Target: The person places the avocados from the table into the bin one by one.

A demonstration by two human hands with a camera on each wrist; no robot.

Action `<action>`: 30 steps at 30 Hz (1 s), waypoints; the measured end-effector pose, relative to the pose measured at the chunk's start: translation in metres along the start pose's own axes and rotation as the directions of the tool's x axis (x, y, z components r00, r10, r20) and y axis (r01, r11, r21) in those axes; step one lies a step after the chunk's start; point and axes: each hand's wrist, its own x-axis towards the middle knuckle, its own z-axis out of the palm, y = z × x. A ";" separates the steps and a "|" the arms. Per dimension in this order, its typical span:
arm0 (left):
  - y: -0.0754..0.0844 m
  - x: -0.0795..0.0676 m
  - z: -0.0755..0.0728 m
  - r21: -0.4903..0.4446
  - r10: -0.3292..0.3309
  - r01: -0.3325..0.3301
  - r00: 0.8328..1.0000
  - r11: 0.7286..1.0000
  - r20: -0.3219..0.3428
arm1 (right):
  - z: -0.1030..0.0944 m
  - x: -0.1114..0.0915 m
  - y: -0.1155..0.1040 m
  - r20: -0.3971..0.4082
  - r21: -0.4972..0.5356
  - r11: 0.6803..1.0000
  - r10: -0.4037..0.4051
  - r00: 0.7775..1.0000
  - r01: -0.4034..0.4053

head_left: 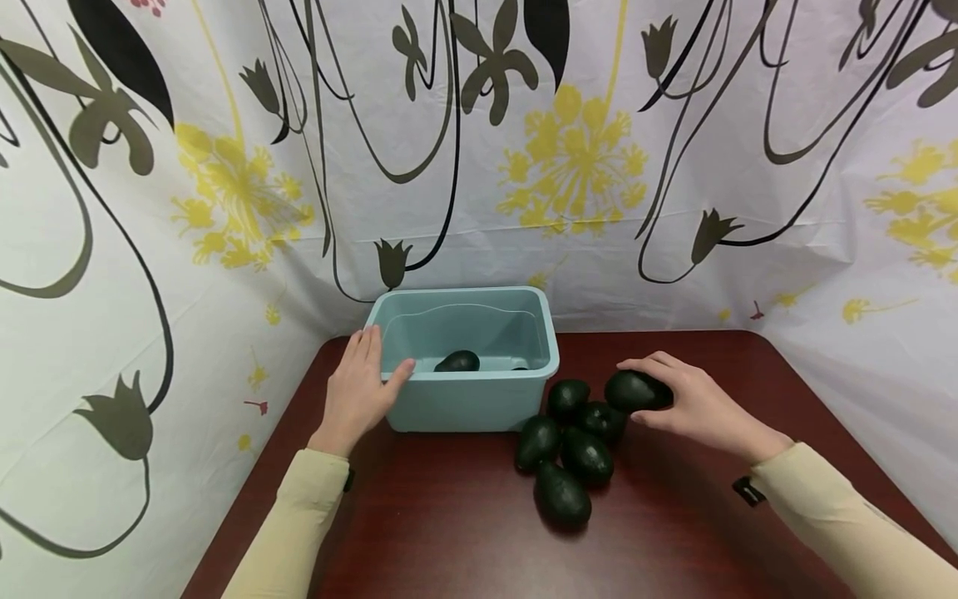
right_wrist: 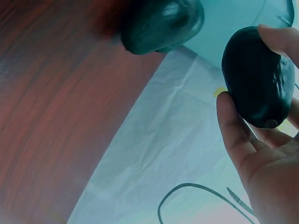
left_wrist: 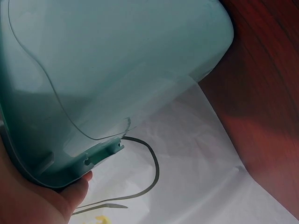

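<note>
My right hand (head_left: 699, 403) grips a dark green avocado (head_left: 636, 390) above the table. The right wrist view shows this avocado (right_wrist: 258, 77) between thumb and fingers. At the left rim of a light blue plastic bin (head_left: 464, 403), my left hand (head_left: 358, 391) rests with fingers straight and its thumb over the front edge. One avocado (head_left: 456, 361) lies inside the bin, and a sliver of another dark thing shows beside it, mostly hidden by the front wall. Several loose avocados (head_left: 587, 456) sit clustered at the bin's right front corner, just left of my right hand.
A dark red-brown wooden table (head_left: 449, 516) bears everything. White cloth (head_left: 479, 208) with printed flowers and vines hangs behind the table and along its sides, close to the back of the bin.
</note>
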 end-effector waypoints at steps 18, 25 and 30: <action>0.003 0.000 -0.003 0.004 0.003 -0.003 1.000 1.000 -0.003 | -0.012 0.039 -0.024 -0.033 0.061 0.997 -0.039 0.999 0.041; 0.003 0.000 -0.002 0.000 0.001 -0.001 1.000 1.000 -0.001 | -0.010 0.056 -0.033 -0.056 0.088 0.994 -0.063 0.996 0.067; 0.002 0.000 -0.001 0.001 -0.003 0.003 1.000 1.000 0.006 | -0.009 0.069 -0.041 -0.064 0.107 0.990 -0.082 0.995 0.089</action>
